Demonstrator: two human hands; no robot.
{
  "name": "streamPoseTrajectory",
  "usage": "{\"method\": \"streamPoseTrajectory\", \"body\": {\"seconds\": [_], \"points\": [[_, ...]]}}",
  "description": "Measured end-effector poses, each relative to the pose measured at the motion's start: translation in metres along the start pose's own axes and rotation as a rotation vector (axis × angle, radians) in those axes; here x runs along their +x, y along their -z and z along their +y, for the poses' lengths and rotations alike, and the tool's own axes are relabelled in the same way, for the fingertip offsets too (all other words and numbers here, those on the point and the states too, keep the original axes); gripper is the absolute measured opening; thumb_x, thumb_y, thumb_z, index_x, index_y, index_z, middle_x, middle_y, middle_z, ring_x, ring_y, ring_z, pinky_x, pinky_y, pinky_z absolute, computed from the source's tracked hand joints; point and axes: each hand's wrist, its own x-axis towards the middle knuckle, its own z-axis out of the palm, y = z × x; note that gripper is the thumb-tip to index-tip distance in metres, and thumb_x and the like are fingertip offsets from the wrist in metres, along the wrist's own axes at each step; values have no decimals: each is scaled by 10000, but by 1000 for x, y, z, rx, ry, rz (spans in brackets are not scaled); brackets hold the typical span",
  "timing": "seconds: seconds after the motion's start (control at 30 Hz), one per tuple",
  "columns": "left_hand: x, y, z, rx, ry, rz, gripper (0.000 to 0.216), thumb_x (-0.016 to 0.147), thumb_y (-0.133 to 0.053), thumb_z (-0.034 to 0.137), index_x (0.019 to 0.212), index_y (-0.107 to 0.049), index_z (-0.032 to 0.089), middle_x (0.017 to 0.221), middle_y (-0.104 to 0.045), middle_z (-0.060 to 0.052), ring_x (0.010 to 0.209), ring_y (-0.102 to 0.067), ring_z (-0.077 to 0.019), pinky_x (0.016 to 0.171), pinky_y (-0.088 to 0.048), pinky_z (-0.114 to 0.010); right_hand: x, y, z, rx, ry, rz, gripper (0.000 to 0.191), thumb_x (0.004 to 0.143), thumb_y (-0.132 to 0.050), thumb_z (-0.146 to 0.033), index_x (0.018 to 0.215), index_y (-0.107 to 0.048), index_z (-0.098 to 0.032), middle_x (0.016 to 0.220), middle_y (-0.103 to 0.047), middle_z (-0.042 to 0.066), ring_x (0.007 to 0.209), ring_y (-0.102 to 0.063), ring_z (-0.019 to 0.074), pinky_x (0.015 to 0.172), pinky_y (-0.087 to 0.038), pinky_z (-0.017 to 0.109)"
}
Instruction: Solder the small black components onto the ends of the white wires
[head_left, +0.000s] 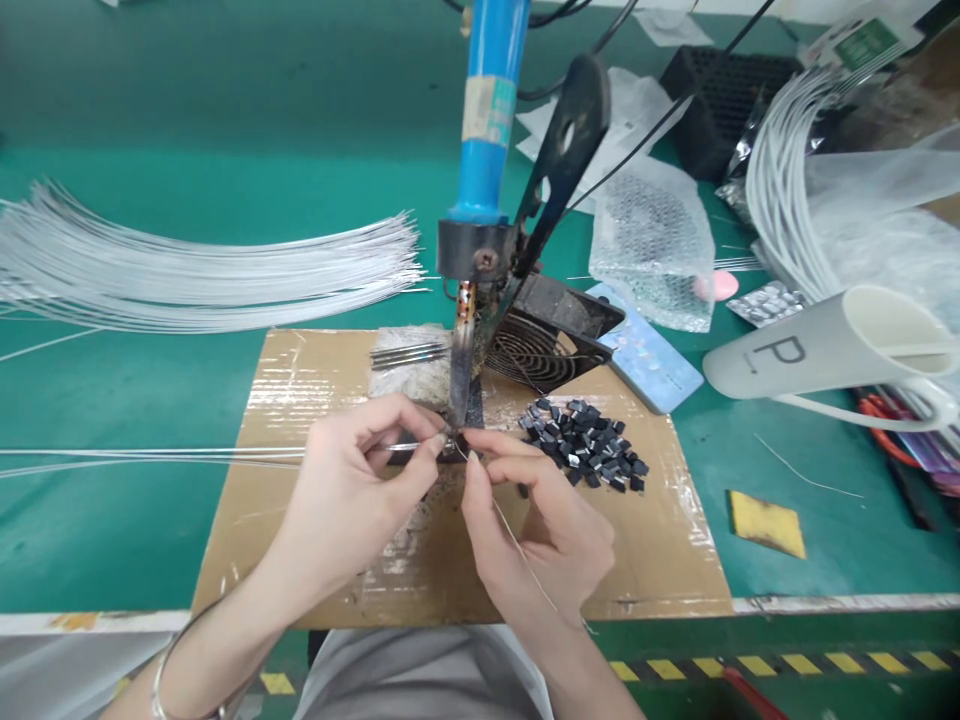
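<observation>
A blue-handled soldering iron (pixel 484 120) hangs in its holder with its tip pointing down, right above my fingers. My left hand (pixel 367 490) is closed in a pinch on the ends of a few thin white cables (pixel 270 454) that come in from the left. Close by, my right hand (pixel 532 510) pinches a thin strand of solder wire (pixel 517 545), which runs down across the palm. A small dark piece at the iron's tip lies between both hands' fingertips, and they partly hide it. To the right sits a pile of small black connectors (pixel 585 445).
Brown cardboard (pixel 420 580) covers the bench under my hands. Behind it stand a black fan (pixel 540 345) and a blue phone-like slab (pixel 652 350). A white cable bundle (pixel 225 270) lies left; a mug (pixel 787 350) and a yellow sponge (pixel 766 523) are right.
</observation>
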Motion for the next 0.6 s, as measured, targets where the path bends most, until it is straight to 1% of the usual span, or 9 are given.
{"method": "streamPoseTrajectory", "body": {"seconds": [0.4,0.6], "points": [[-1,-2,-2,3,-22,-4,117,737,-721,152,644,-709,221,679,-773,34,659,-705,-124,617,-524,-189,0,0,-3,-5,11,4,180,926,-726,-20,946,-688,-196,1040,-858,67,951,-837,132,909,-660,201],[-3,-1,0,6,-10,3,102,729,-723,165,647,-712,224,689,-777,28,658,-700,-128,617,-520,-201,1,-1,-2,-13,21,20,179,935,-728,-38,955,-691,-212,1032,-860,69,934,-845,161,865,-690,248]]}}
